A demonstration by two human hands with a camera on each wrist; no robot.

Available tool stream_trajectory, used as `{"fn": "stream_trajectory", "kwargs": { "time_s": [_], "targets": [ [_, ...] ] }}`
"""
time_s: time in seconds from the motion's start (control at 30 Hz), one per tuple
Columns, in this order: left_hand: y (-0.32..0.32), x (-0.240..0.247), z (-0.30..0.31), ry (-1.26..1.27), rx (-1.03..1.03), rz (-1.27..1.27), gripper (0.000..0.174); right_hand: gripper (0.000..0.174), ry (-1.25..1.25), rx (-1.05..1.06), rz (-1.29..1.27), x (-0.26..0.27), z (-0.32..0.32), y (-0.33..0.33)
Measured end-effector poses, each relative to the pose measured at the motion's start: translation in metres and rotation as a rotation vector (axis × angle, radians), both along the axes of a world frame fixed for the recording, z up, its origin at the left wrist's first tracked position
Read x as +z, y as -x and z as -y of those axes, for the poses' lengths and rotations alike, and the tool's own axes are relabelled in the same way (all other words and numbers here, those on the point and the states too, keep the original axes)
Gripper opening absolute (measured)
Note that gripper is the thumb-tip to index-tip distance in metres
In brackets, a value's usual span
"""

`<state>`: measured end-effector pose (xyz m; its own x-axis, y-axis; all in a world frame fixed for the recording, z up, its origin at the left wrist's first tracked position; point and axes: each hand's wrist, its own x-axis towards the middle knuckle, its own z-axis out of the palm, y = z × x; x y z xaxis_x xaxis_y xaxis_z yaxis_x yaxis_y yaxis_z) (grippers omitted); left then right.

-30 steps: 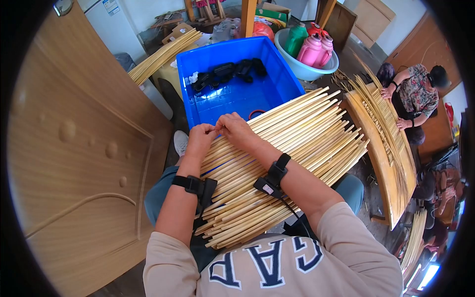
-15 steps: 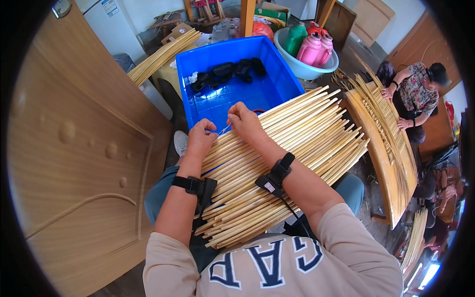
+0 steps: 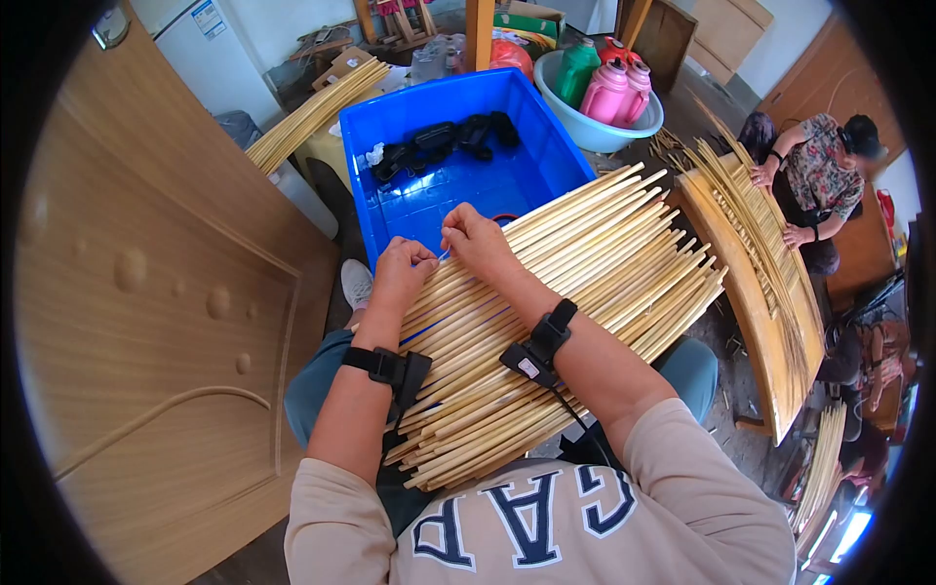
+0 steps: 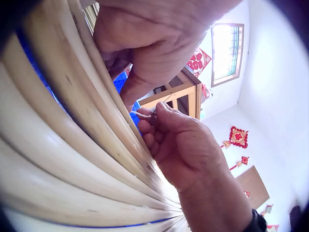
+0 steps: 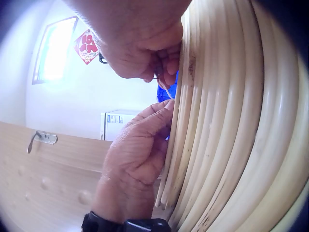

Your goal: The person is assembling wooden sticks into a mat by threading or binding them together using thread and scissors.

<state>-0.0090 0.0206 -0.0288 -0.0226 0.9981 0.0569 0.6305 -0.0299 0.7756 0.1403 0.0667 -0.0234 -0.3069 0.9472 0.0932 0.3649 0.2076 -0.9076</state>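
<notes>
A mat of pale peeled sticks [image 3: 575, 283], set side by side with blue strands showing between them, lies across the person's lap. At its far edge the left hand [image 3: 402, 271] pinches a thin white cord [image 5: 165, 89] close against the outermost stick. The right hand [image 3: 478, 244] grips the cord's other part between thumb and fingers, a short way to the right. In the left wrist view, the cord runs between the fingertips of the right hand [image 4: 186, 145] and the left hand [image 4: 154, 43], which hides part of the edge.
Beyond the mat stands a blue tub [image 3: 429, 210] with black devices inside. A basin [image 3: 595, 136] of thermos flasks is behind it. A wooden door [image 3: 166, 292] closes in on the left. At right, another person works over sticks on a wooden board [image 3: 746, 302].
The hands were together at the mat's edge, then parted with the cord stretched between them. Now the right hand is slightly nearer the left again.
</notes>
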Motion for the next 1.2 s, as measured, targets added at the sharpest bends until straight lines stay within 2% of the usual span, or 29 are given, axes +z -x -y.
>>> {"fn": "stream_trajectory", "kwargs": {
  "time_s": [0.17,0.27,0.33,0.53,0.67,0.87,1.03,1.2],
  "targets": [
    [0.002,-0.008,0.000,-0.070,0.001,0.025,0.010,0.008,0.023,-0.039,-0.028,0.005,0.002,-0.001],
    [0.004,-0.010,0.002,-0.080,-0.007,0.076,0.009,0.008,0.036,-0.130,-0.038,0.006,-0.001,-0.005],
    [0.003,-0.011,0.001,-0.074,0.002,0.092,0.009,0.008,0.185,-0.248,-0.160,0.010,-0.002,-0.009],
    [0.005,-0.012,0.001,-0.063,0.020,0.109,0.007,0.009,0.470,-0.393,-0.390,0.015,0.002,-0.016],
    [0.006,-0.014,0.000,-0.026,0.020,0.136,0.006,0.009,0.462,-0.404,-0.352,0.016,0.002,-0.024],
    [0.007,-0.019,-0.002,-0.048,0.023,0.148,0.007,0.008,0.385,-0.431,-0.441,0.020,0.002,-0.023],
    [0.005,-0.015,-0.001,-0.041,0.037,0.174,0.008,0.005,0.287,-0.288,-0.646,0.039,0.007,-0.011],
    [0.005,-0.013,0.000,-0.088,0.012,0.161,0.007,0.004,0.249,-0.206,-0.724,0.041,0.003,-0.002]
  ]
}}
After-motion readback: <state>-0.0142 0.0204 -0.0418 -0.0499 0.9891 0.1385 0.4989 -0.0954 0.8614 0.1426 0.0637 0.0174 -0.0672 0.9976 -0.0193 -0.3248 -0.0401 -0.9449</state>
